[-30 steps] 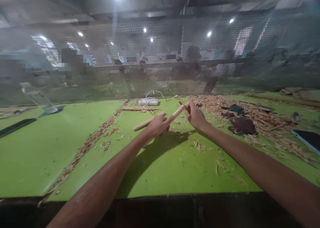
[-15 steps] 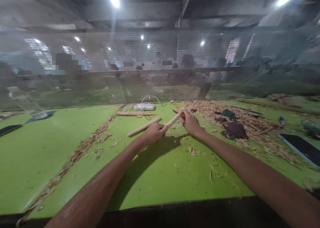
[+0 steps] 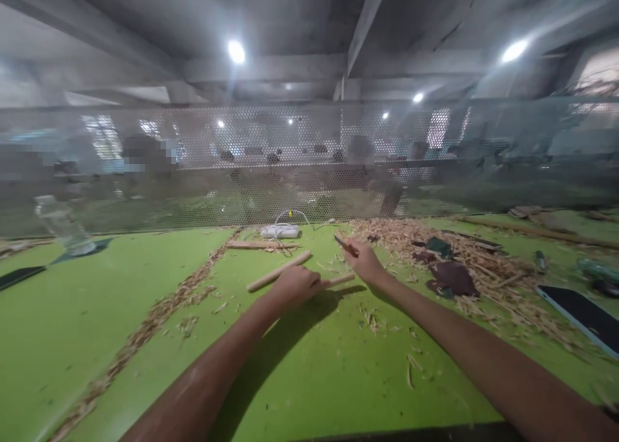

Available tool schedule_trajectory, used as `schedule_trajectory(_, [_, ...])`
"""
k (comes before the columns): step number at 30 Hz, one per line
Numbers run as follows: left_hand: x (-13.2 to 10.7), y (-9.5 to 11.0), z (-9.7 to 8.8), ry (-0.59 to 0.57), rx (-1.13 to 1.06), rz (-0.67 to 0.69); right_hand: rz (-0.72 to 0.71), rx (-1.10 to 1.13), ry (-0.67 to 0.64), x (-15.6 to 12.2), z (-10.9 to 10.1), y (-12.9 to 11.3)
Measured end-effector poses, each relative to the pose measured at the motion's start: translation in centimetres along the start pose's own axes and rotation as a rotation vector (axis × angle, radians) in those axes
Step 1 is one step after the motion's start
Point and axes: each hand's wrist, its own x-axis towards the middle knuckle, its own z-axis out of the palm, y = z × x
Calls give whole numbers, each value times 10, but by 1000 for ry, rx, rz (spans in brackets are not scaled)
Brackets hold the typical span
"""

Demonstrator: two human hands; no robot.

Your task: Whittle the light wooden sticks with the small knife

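Note:
My left hand (image 3: pixel 294 286) is closed around a pale wooden stick (image 3: pixel 278 271) that lies low over the green table (image 3: pixel 97 313), its far end pointing left and its near tip poking out to the right. Just right of it, my right hand (image 3: pixel 363 261) is closed on a small knife (image 3: pixel 344 242) with a dark blade pointing up and left. The blade is apart from the stick's tip.
A heap of wood shavings (image 3: pixel 435 248) covers the table right of my hands, with dark leather pieces (image 3: pixel 452 275) on it. A second stick (image 3: pixel 261 244) and a white cable bundle (image 3: pixel 280 231) lie farther back. A phone (image 3: pixel 580 310) lies at right, a bottle (image 3: pixel 60 226) at left, mesh screen behind.
The stick has dropped from a raised tilt to nearly flat on the table. The knife has come off the stick's tip. The camera has tilted upward.

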Motion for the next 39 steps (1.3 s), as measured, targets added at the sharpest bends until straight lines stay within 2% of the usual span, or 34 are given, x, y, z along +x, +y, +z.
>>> schedule_trajectory(4, [1, 3, -2, 43, 82, -31, 16, 158, -66, -7, 5, -5])
schedule_trajectory(9, [1, 3, -4, 83, 102, 13, 28, 169, -139, -7, 7, -11])
schedule_trajectory(14, [3, 1, -10, 148, 206, 48, -88, -9, 117, 3, -2, -7])
schedule_trajectory(17, [5, 4, -15, 63, 421, -60, -96, 26, 181, 7, -4, 1])
schedule_trajectory(20, [4, 11, -20, -1, 592, -155, -76, 64, 145, 8, 0, 8])
schedule_trajectory(25, [1, 23, -22, -34, 624, -206, -81, -98, 4, 6, 3, 5])
schedule_trajectory(29, [1, 28, -23, -55, 589, -239, -122, -363, 24, 2, 0, -6])
schedule_trajectory(33, [1, 27, -17, -67, 549, -203, -121, -537, 96, -1, -3, -14])
schedule_trajectory(36, [1, 21, -7, -97, 529, -119, -108, -548, 66, -1, -6, -17])
schedule_trajectory(39, [2, 12, 3, -59, 507, -6, -88, -528, 19, 0, -9, -18])
